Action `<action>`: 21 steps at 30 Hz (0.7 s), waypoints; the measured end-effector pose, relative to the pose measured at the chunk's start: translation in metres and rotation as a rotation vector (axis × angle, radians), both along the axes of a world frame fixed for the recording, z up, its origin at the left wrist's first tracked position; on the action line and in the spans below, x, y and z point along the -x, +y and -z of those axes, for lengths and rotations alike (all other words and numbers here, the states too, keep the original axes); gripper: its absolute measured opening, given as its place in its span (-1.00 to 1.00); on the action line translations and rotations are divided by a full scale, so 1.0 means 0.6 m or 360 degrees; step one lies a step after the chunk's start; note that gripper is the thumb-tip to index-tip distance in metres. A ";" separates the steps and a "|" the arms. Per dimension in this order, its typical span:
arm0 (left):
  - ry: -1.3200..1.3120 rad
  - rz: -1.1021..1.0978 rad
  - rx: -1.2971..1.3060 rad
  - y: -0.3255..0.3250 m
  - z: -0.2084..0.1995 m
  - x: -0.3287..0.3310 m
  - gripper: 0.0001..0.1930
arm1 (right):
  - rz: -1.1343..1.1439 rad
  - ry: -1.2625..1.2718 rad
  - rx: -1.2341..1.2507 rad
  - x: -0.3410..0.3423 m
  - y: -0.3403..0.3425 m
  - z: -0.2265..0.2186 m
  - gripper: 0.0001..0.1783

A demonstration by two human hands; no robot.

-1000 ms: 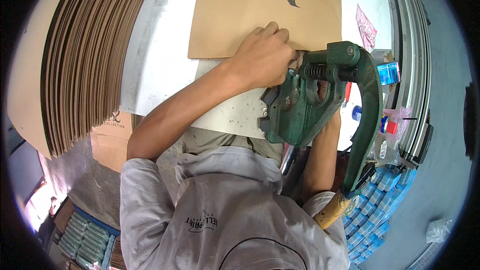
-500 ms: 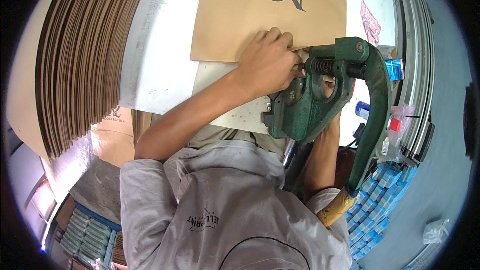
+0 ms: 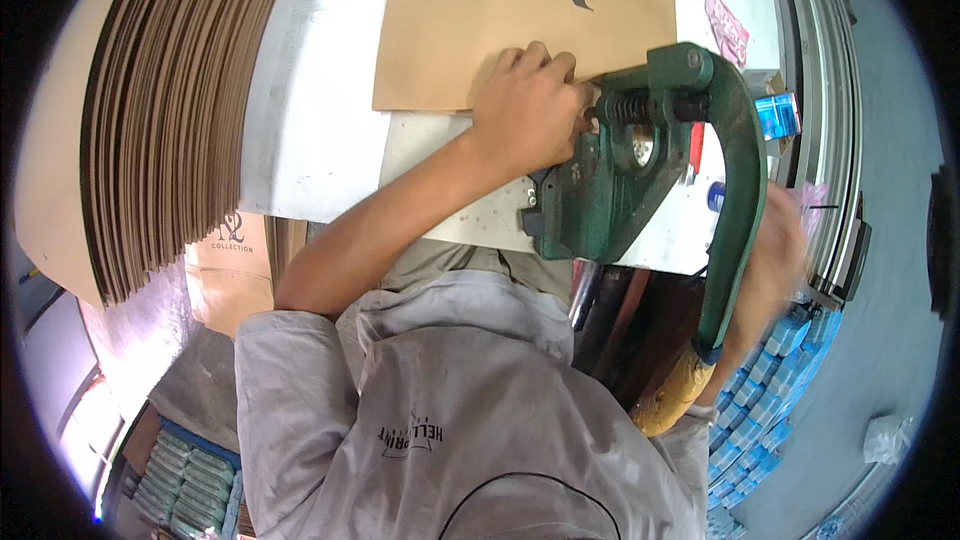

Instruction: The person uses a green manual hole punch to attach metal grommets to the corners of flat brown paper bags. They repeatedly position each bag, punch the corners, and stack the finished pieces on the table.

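A brown paper bag [image 3: 440,50] with dark print lies flat at the far middle, its near edge at a green hand press [image 3: 600,210]. My left hand [image 3: 530,105] rests over that edge with curled fingers, gripping the bag right beside the press's spring-loaded jaw. The fingertips and thumb are partly hidden by the press. My right hand [image 3: 785,240] is out past the curved green lever [image 3: 742,190], smeared by motion, so its fingers cannot be made out. The lever ends in a yellow-wrapped handle [image 3: 675,395] close to my body.
At the left stands a long row of stacked brown bags [image 3: 180,110]. A pink wrapper [image 3: 727,28], a blue box [image 3: 778,116] and a blue container [image 3: 716,197] lie right of the press. Blue-wrapped packs [image 3: 765,400] sit low at the right.
My right hand has swung from behind the press out to the right, beyond the lever. My left hand stays at the bag's edge. The whole view has shifted slightly.
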State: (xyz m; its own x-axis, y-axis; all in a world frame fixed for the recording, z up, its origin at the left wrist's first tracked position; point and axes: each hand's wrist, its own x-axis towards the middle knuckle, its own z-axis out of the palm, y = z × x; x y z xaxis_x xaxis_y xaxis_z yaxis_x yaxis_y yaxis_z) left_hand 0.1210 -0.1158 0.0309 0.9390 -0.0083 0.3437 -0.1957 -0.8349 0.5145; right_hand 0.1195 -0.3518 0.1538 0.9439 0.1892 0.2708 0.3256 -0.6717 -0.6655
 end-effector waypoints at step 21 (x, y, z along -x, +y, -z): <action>-0.0116 0.0248 -0.0546 0.023 0.025 -0.064 -0.63 | -0.0045 0.0252 0.0051 -0.114 -0.134 0.200 -0.80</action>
State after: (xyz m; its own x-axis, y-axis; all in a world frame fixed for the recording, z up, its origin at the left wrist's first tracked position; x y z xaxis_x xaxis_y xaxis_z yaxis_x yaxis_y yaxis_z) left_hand 0.1594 -0.1022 0.0159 0.8907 -0.2751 0.3619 -0.3595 -0.9135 0.1903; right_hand 0.1882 -0.4322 0.0337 0.9684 0.2224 0.1127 0.2375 -0.6853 -0.6884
